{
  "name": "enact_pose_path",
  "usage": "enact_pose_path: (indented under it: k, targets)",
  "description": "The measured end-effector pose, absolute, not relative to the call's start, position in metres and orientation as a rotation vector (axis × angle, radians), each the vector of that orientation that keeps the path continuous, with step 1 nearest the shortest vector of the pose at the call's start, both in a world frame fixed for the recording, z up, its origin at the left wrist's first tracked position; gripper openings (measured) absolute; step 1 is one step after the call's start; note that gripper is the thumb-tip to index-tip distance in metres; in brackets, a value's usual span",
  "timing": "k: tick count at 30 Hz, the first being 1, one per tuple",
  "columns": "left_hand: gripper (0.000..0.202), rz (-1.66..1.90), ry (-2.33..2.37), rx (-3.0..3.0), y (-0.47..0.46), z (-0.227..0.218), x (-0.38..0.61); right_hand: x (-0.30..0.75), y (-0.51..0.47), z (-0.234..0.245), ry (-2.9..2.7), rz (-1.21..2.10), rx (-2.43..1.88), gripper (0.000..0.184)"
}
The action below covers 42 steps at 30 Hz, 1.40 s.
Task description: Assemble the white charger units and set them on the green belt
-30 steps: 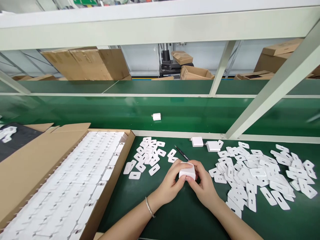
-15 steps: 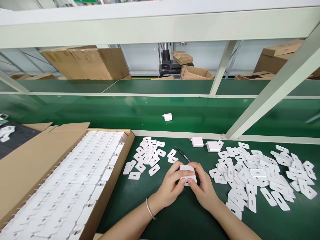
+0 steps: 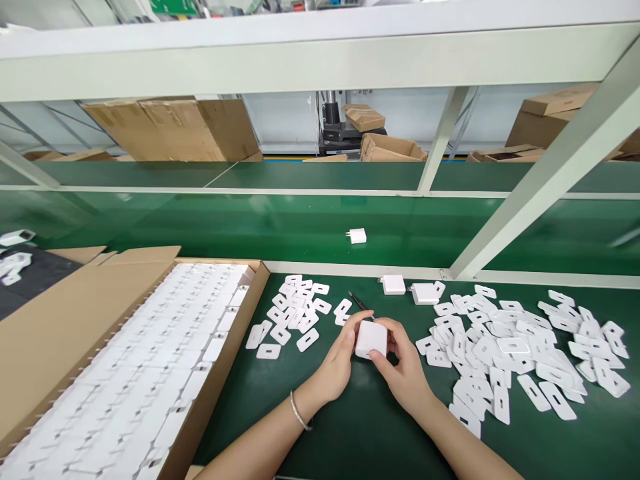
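Note:
Between my two hands is a white square power adapter [image 3: 371, 339], held just above the green table. My left hand [image 3: 336, 367] lies along its left side, fingers stretched up past its top corner. My right hand [image 3: 404, 367] grips the right side, with the thumb at the bottom edge and the fingers curled behind. A dark pen-like tool [image 3: 358, 301] lies just beyond my fingertips, partly covered. Two more white adapters, one left [image 3: 393, 285] and one right [image 3: 425, 293], rest at the table's back edge.
Thin white slotted plates lie in a small pile [image 3: 295, 310] at left and a larger pile [image 3: 510, 347] at right. A carton [image 3: 227, 347] holds rows of white adapters. Beyond the edge, another adapter [image 3: 358, 236] sits on a green belt [image 3: 240, 227]. A slanted frame post [image 3: 540, 167] stands right.
My left fingers have moved off the adapter's front face to its left side, uncovering it. The adapter on the green belt has shifted right, as has a white item at far left.

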State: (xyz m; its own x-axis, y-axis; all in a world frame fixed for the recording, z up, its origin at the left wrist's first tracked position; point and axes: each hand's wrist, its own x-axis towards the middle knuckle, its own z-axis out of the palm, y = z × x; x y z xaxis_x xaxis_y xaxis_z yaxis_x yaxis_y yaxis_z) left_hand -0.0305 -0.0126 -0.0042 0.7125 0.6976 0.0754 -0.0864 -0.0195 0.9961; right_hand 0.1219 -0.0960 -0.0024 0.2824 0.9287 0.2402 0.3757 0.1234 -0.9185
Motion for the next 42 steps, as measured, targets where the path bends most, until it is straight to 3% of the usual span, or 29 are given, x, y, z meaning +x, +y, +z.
enact_pose_path:
  k: [5,11,16,21,31,37,42]
  targets:
    - [0.048,0.625,0.618,1.402,-0.01,0.001,-0.03,0.123,-0.096,0.005,-1.428,0.473,-1.444,0.035]
    - [0.044,0.705,0.56,1.358,-0.01,0.0,-0.032,0.128,-0.095,0.007,-1.551,0.388,-1.471,0.051]
    - [0.053,0.735,0.337,1.287,-0.012,-0.001,-0.03,0.13,-0.096,0.005,-1.544,0.279,-1.491,0.045]
    - [0.048,0.78,0.339,1.291,-0.013,-0.005,-0.028,0.134,-0.096,0.008,-1.604,0.314,-1.445,0.037]
    - [0.054,0.715,0.335,1.299,-0.002,-0.005,-0.027,0.134,-0.095,0.002,-1.618,0.277,-1.508,0.038]
    - [0.039,1.119,0.819,1.452,0.035,0.001,-0.032,0.127,-0.09,-0.006,-1.651,0.223,-1.572,0.068]
    - [0.031,1.532,1.389,1.425,0.099,0.032,-0.083,0.129,-0.088,-0.01,-1.559,0.238,-1.696,0.065]
